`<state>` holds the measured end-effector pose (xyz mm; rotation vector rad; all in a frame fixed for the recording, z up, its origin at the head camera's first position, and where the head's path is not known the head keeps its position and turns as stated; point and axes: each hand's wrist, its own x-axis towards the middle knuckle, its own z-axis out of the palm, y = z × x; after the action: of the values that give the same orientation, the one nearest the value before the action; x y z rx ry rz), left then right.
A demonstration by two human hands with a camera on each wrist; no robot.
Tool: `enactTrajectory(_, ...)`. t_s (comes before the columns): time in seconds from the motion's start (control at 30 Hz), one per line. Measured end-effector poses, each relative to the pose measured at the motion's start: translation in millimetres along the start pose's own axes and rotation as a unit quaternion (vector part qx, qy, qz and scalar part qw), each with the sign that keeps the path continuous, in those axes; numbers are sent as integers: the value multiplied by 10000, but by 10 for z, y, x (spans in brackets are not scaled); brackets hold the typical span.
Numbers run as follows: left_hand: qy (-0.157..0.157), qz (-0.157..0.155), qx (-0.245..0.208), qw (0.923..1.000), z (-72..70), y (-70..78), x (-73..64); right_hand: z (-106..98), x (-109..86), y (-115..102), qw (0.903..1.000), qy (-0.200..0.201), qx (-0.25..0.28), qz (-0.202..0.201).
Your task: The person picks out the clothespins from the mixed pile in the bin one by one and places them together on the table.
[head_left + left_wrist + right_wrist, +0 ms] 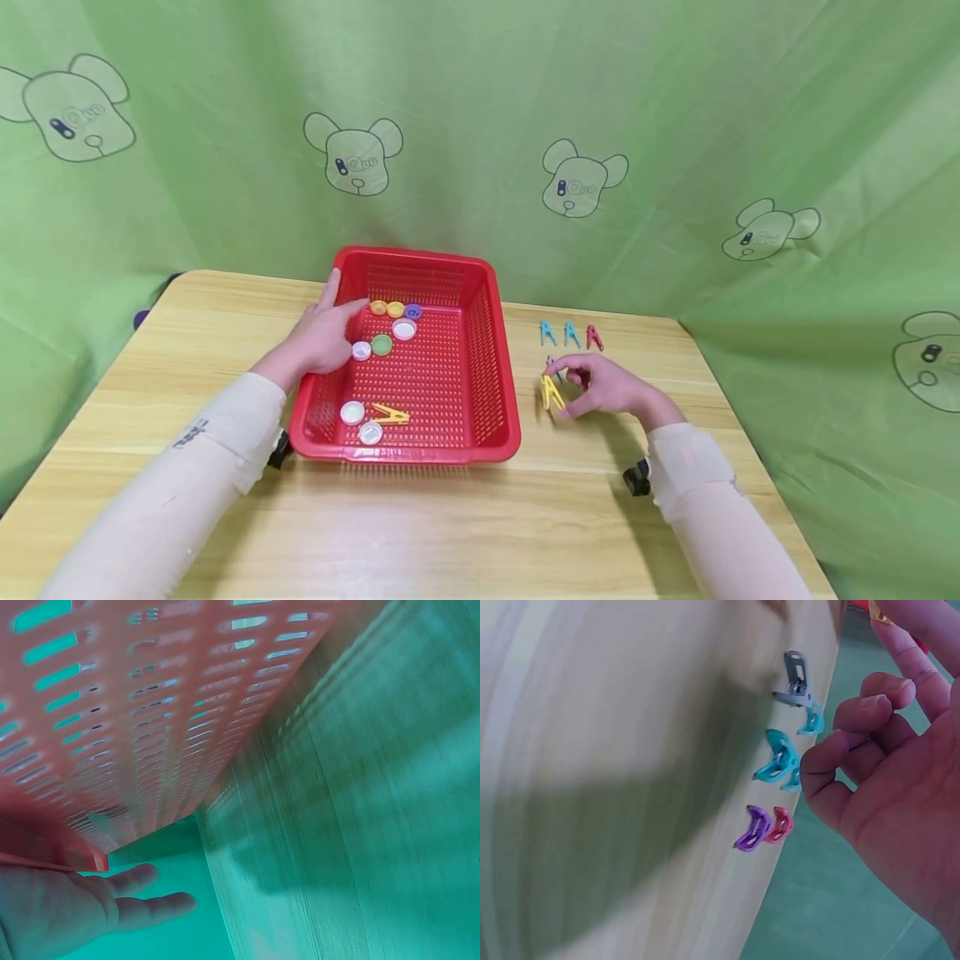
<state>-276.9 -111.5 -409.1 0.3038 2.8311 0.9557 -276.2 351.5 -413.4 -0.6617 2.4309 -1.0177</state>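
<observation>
Between the thumb and index finger of my right hand a yellow clothespin is pinched, over the table just right of a red plastic basket. In the right wrist view only its tip shows, at the top edge. My left hand rests on the basket's left rim with its fingers stretched out. Inside the basket lie another yellow clothespin and several bottle caps, among them a green cap, a purple cap and a white cap.
Behind my right hand stand two blue clothespins and a red clothespin. Nearer ones, a grey clothespin, a teal clothespin and a purple clothespin, are mostly hidden by that hand in the head view. A green curtain hangs behind the wooden table.
</observation>
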Motion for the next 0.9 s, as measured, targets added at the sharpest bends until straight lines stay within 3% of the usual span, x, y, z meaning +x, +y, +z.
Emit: enactTrajectory(0.9, 31, -13, -86, 10000, -5, 31, -28, 131, -111, 270, 9975, 81, -373, 588)
